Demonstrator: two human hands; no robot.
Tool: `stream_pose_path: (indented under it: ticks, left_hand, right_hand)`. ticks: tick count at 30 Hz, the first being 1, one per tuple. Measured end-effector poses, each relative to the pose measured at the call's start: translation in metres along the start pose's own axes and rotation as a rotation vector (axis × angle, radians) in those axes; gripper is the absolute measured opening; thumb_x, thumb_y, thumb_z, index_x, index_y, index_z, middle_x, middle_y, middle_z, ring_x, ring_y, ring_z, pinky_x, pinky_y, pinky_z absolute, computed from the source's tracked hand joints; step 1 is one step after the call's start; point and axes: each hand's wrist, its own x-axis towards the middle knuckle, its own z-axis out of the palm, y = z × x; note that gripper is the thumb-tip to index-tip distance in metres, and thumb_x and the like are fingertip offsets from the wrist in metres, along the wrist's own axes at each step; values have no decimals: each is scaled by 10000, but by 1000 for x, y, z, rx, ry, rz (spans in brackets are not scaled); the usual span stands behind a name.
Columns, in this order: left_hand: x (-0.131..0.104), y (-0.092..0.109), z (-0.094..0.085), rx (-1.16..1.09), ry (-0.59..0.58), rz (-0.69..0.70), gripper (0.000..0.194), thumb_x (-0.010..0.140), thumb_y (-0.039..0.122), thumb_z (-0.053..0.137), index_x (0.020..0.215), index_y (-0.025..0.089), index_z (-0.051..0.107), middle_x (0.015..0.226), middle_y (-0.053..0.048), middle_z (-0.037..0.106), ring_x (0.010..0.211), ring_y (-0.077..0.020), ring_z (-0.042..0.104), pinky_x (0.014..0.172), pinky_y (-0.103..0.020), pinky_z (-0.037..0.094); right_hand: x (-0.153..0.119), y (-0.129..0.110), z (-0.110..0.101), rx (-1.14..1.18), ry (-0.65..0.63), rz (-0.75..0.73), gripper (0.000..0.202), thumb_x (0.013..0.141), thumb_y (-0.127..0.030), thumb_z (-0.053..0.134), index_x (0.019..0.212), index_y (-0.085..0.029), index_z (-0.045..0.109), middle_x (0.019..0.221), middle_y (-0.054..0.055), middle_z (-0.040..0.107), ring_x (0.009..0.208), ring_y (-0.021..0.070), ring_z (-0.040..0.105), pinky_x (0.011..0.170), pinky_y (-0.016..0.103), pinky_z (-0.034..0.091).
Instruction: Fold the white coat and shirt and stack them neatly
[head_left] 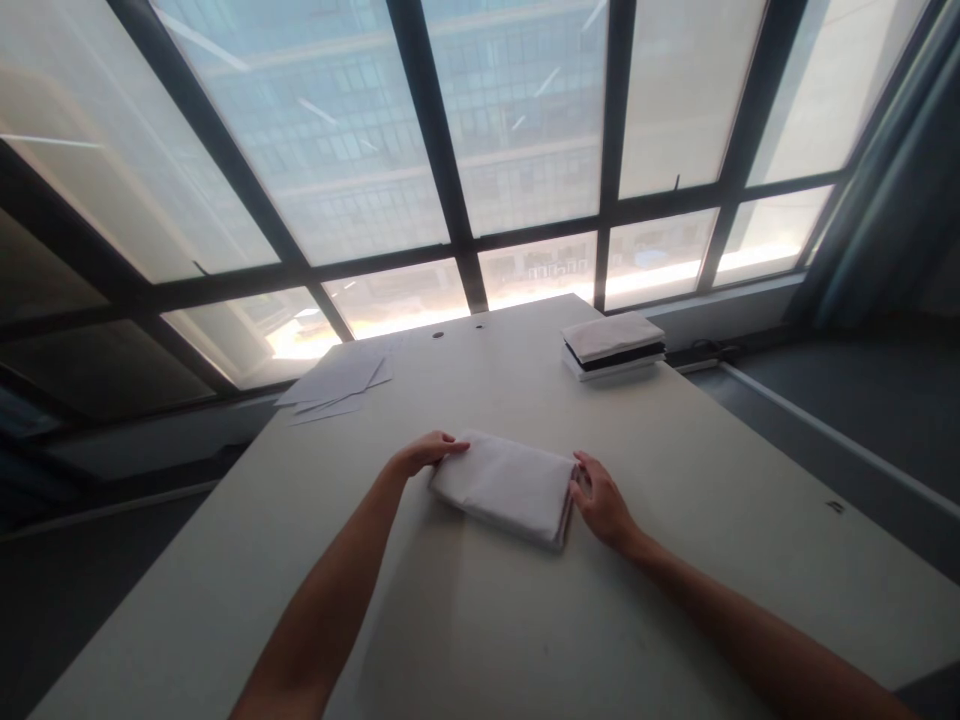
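A folded white cloth [506, 483] lies on the white table in front of me, its layers stacked into a thick rectangle turned slightly askew. At its far left corner, my left hand [429, 452] grips the edge, with the thumb on top and the other fingers partly hidden behind and below. My right hand [602, 502] is closed around the right edge, its fingers bent against the folded layers. Part of that edge is hidden by the fingers.
Loose white paper sheets [337, 385] lie at the table's far left. A stack of folded cloths [613, 340], pale on top with black and white below, sits at the far right. The white table [480, 390] reaches toward large windows; a curtain [870, 210] hangs at right.
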Motion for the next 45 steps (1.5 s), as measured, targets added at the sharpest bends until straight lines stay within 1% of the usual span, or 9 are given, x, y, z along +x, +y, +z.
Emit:
stream_pose_path:
  ticks: [6, 13, 17, 20, 26, 31, 34, 40, 45]
  left_hand:
    - [-38, 20, 29, -444, -222, 191, 540, 680, 475, 817, 1093, 172, 645, 1011, -69, 698, 891, -211, 661, 729, -271, 518]
    - [-58, 58, 51, -598, 0, 340, 578, 699, 417, 819, 1158, 195, 547, 978, -69, 680, 793, -210, 664, 661, -292, 553]
    - [-64, 83, 51, -619, 69, 425, 559, 702, 442, 808, 1130, 207, 536, 918, -34, 661, 746, -186, 647, 611, -247, 523]
    - [-58, 95, 60, -691, 126, 464, 535, 708, 440, 800, 1104, 208, 525, 895, -16, 652, 713, -159, 630, 592, -226, 509]
    - [-17, 100, 101, -738, 181, 376, 631, 659, 504, 821, 1102, 204, 486, 848, -17, 668, 669, -161, 638, 566, -245, 521]
    - [22, 130, 120, -691, 192, 381, 602, 671, 490, 830, 1098, 207, 516, 831, -34, 700, 668, -167, 655, 570, -249, 525]
    - [59, 169, 118, -705, 215, 423, 569, 685, 463, 834, 1100, 197, 550, 859, -59, 711, 688, -188, 671, 586, -280, 542]
    - [157, 262, 107, -795, 328, 410, 441, 775, 259, 777, 1143, 98, 593, 976, -147, 709, 727, -190, 683, 650, -321, 570]
    - [218, 295, 111, -796, 358, 426, 477, 786, 163, 748, 1222, 74, 577, 1086, -182, 699, 800, -177, 692, 734, -313, 580]
  right_hand:
    - [5, 8, -4, -20, 15, -16, 510, 828, -272, 501, 1308, -109, 563, 1306, 173, 601, 1236, 281, 547, 1093, 478, 410]
    - [13, 7, -15, 283, 117, 157, 656, 779, -412, 644, 1359, -147, 487, 1331, 165, 591, 1209, 298, 577, 1036, 479, 469]
    - [18, -3, -33, 725, -54, 374, 610, 755, -497, 711, 1237, -159, 549, 1119, 142, 710, 1001, 292, 691, 862, 423, 578]
    - [18, -7, -47, 925, -148, 442, 492, 719, -437, 768, 1097, -160, 618, 1013, 121, 742, 883, 275, 718, 763, 373, 601]
    - [33, 13, -85, 808, -44, 466, 495, 662, -345, 816, 1089, -149, 660, 854, 63, 754, 704, 207, 706, 608, 283, 578]
    - [83, 42, -132, 617, 160, 413, 442, 618, -331, 818, 993, -131, 697, 759, 62, 744, 636, 198, 679, 558, 274, 556]
    - [138, 54, -163, 504, 274, 341, 445, 602, -304, 809, 995, -121, 710, 755, 69, 739, 629, 198, 663, 528, 264, 528]
    - [282, 77, -213, 279, 467, 249, 428, 630, -264, 787, 991, -49, 709, 725, 59, 694, 590, 147, 607, 534, 242, 490]
    - [362, 106, -225, 121, 461, 228, 374, 694, -190, 735, 1024, -21, 694, 830, 102, 708, 639, 128, 600, 597, 242, 485]
